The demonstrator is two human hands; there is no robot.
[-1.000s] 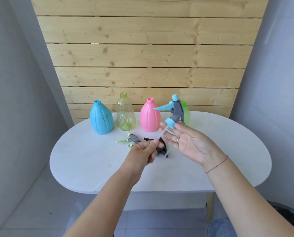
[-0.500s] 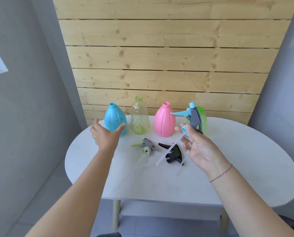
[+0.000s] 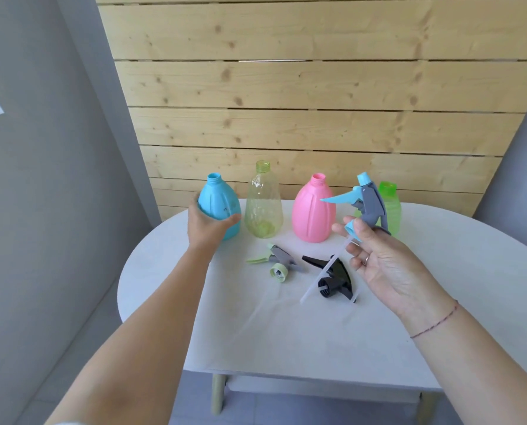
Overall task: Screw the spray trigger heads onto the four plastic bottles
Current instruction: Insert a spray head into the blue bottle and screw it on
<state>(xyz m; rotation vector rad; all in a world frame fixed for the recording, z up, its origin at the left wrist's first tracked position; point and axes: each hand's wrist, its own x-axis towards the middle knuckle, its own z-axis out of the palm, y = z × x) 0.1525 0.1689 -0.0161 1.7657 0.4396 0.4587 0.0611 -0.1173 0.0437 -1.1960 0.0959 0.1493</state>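
Four open bottles stand in a row at the back of the white table point(image 3: 286, 338): a blue bottle point(image 3: 220, 199), a clear yellow-green bottle point(image 3: 263, 207), a pink bottle point(image 3: 312, 210) and a green bottle point(image 3: 390, 207). My left hand point(image 3: 207, 227) wraps the lower side of the blue bottle. My right hand point(image 3: 381, 262) holds a blue and grey trigger head point(image 3: 364, 200) upright by its blue collar, its white dip tube slanting down to the left. A pale green trigger head point(image 3: 276, 262) and a black trigger head point(image 3: 334, 279) lie on the table between my hands.
A wooden plank wall stands right behind the bottles. Grey walls close in on both sides. The table's near edge runs across the lower part of the view, with its pale legs and tiled floor below.
My left hand left the tube near the black head, reached left and back, and closed around the blue bottle. My right hand keeps the blue trigger head raised.
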